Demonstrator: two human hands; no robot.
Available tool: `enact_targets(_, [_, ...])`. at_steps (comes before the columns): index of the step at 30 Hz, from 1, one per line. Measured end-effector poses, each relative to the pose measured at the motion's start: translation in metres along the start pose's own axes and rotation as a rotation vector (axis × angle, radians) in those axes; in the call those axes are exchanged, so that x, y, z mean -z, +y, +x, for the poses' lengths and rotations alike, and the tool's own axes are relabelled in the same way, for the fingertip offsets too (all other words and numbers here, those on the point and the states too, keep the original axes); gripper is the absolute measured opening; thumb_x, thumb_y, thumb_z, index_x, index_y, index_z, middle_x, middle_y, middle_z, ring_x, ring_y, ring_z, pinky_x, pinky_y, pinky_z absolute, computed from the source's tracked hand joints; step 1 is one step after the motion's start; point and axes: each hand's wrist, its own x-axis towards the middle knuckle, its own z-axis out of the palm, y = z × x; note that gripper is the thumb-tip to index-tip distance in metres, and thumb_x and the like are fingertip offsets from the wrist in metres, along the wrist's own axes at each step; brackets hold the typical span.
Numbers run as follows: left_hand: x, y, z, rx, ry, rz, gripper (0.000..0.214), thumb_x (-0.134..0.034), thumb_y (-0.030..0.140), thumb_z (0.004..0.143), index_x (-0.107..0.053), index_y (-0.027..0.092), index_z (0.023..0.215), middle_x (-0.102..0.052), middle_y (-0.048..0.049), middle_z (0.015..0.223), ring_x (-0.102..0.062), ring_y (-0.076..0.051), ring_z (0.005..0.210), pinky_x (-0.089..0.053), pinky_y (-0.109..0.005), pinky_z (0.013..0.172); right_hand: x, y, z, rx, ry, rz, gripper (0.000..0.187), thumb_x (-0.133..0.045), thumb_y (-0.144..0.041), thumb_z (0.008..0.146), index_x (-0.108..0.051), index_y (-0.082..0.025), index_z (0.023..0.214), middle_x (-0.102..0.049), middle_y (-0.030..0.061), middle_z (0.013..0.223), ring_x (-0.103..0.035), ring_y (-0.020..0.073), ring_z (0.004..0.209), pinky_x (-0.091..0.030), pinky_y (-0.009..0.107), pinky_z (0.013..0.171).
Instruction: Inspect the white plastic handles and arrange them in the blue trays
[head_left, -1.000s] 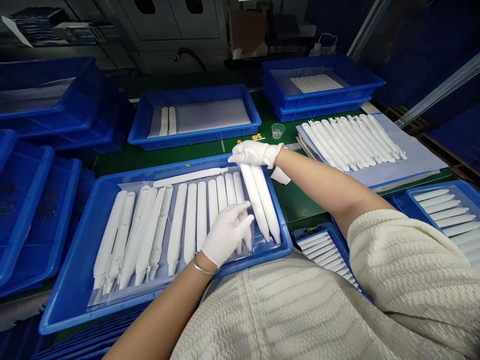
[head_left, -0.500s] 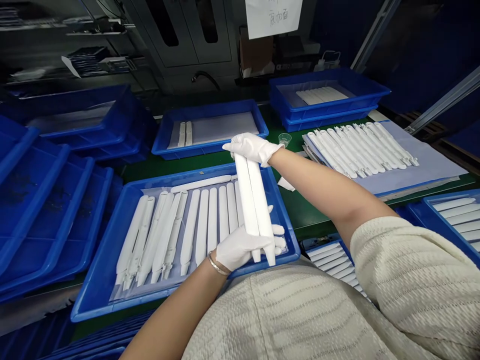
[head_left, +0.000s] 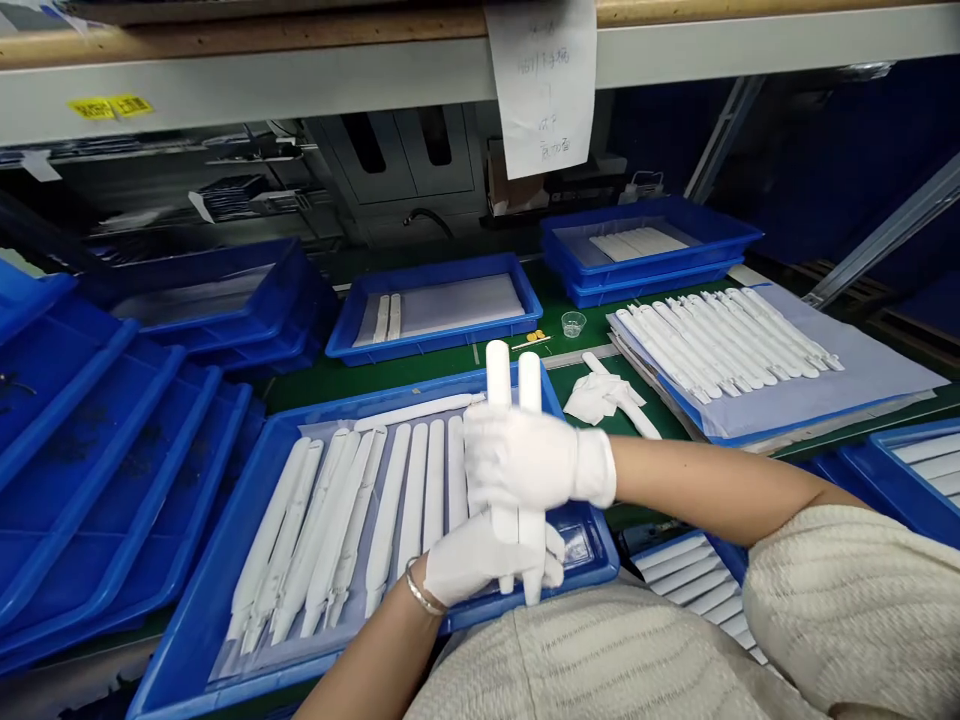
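Note:
Two long, narrow white plastic parts (head_left: 498, 375) stand side by side, their rounded ends up and tapered ends down. My left hand (head_left: 469, 560), in a white glove, is closed round their lower portion. Across their middle lies my gloved right hand (head_left: 525, 458), its slightly blurred fingers wrapped round them and hiding that stretch. Both hands are over the right side of a large blue tray (head_left: 186, 610). More white parts (head_left: 379, 520) lie in rows on the tray's paper lining, some showing a detailed face and others a smooth one.
Right of the hands are a crumpled white cloth (head_left: 596, 398), a small clear cup (head_left: 574, 323) and a paper-covered stack bearing white parts (head_left: 727, 340). Blue trays (head_left: 435, 345) stand behind; tilted stacked trays (head_left: 112, 470) crowd the left. A shelf beam (head_left: 300, 85) crosses above.
My right hand has moved from the upper ends of the two parts down to their middle, leaving the rounded tips exposed. The view has tilted up, showing the shelf beam.

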Motion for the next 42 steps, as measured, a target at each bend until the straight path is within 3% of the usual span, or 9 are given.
enact_targets(4, [-0.003, -0.002, 0.002, 0.155, -0.127, -0.280, 0.082, -0.086, 0.031, 0.075, -0.051, 0.024, 0.148, -0.074, -0.0150, 0.105, -0.075, -0.024, 0.079, -0.038, -0.016, 0.041, 0.038, 0.089, 0.020, -0.174, 0.072, -0.198, 0.030, -0.051, -0.028, 0.098, -0.072, -0.026, 0.077, -0.073, 0.0054, 0.086, -0.053, 0.0294, 0.129, -0.023, 0.056, 0.123])
enact_targets(9, [-0.003, 0.002, 0.002, 0.074, -0.112, -0.313, 0.100, -0.089, 0.027, 0.073, -0.035, 0.028, 0.157, -0.074, -0.0120, 0.105, -0.076, -0.025, 0.083, -0.039, -0.016, 0.043, 0.053, 0.155, 0.014, -0.621, 0.348, -0.066, 0.022, -0.056, -0.026, 0.096, -0.077, -0.021, 0.101, -0.070, 0.0065, 0.127, -0.050, 0.0307, 0.136, -0.030, 0.053, 0.121])
enact_targets(14, [0.001, 0.001, 0.000, 0.042, -0.095, -0.378, 0.104, -0.091, 0.028, 0.070, -0.035, 0.025, 0.157, -0.075, -0.0145, 0.103, -0.076, -0.027, 0.085, -0.039, -0.016, 0.043, 0.026, 0.125, -0.014, -0.655, 0.563, 0.534, 0.043, -0.048, -0.051, 0.100, -0.071, -0.021, 0.121, -0.068, 0.0076, 0.132, -0.059, 0.0251, 0.128, -0.042, 0.045, 0.114])
enact_targets(20, [0.000, 0.001, -0.002, 0.041, -0.032, -0.416, 0.110, -0.091, 0.025, 0.070, -0.027, 0.028, 0.159, -0.073, -0.0121, 0.107, -0.076, -0.027, 0.088, -0.043, -0.017, 0.045, 0.000, 0.086, -0.035, -0.747, 0.564, 1.006, 0.052, -0.049, -0.062, 0.097, -0.066, -0.020, 0.122, -0.068, 0.0115, 0.130, -0.067, 0.0233, 0.116, -0.050, 0.044, 0.104])
enact_targets(25, [-0.001, 0.001, 0.000, -0.009, 0.009, -0.362, 0.072, -0.089, 0.035, 0.073, -0.058, 0.020, 0.137, -0.073, -0.0125, 0.103, -0.074, -0.022, 0.081, -0.044, -0.020, 0.048, 0.000, 0.053, -0.040, -0.675, 0.670, 0.659, 0.038, -0.044, -0.047, 0.103, -0.069, -0.021, 0.112, -0.072, 0.0098, 0.117, -0.068, 0.0231, 0.108, -0.052, 0.044, 0.099])
enact_targets(30, [0.001, -0.002, 0.004, 0.019, 0.063, -0.287, 0.052, -0.087, 0.047, 0.072, -0.070, 0.009, 0.103, -0.073, -0.0132, 0.086, -0.067, -0.017, 0.069, -0.040, -0.019, 0.048, -0.001, 0.004, -0.035, -0.011, 0.402, 0.147, 0.021, -0.056, -0.027, 0.097, -0.069, -0.021, 0.082, -0.072, 0.0040, 0.090, -0.066, 0.0204, 0.093, -0.048, 0.045, 0.105])
enact_targets(33, [-0.001, -0.004, 0.005, 0.002, 0.061, -0.210, 0.054, -0.084, 0.053, 0.074, -0.067, 0.010, 0.102, -0.072, -0.0114, 0.081, -0.063, -0.013, 0.059, -0.034, -0.018, 0.045, 0.003, 0.004, -0.027, 0.156, 0.314, -0.125, 0.025, -0.055, -0.026, 0.096, -0.066, -0.021, 0.074, -0.070, 0.0035, 0.087, -0.064, 0.0207, 0.098, -0.036, 0.050, 0.118])
enact_targets(38, [-0.009, 0.000, 0.003, -0.035, 0.019, -0.164, 0.049, -0.085, 0.048, 0.075, -0.060, 0.015, 0.101, -0.066, -0.0052, 0.079, -0.065, -0.016, 0.063, -0.047, -0.024, 0.051, 0.028, 0.064, -0.015, -0.178, 0.316, -0.112, 0.036, -0.041, -0.031, 0.102, -0.068, -0.023, 0.079, -0.072, 0.0047, 0.090, -0.064, 0.0239, 0.108, -0.023, 0.052, 0.123])
enact_targets(42, [-0.011, 0.004, 0.001, -0.015, 0.008, -0.147, 0.050, -0.086, 0.048, 0.074, -0.061, 0.014, 0.101, -0.068, -0.0070, 0.080, -0.065, -0.016, 0.065, -0.049, -0.026, 0.056, 0.038, 0.100, -0.020, -0.674, 0.578, 0.208, 0.046, -0.040, -0.044, 0.103, -0.068, -0.020, 0.077, -0.073, 0.0049, 0.087, -0.068, 0.0226, 0.094, -0.042, 0.045, 0.108])
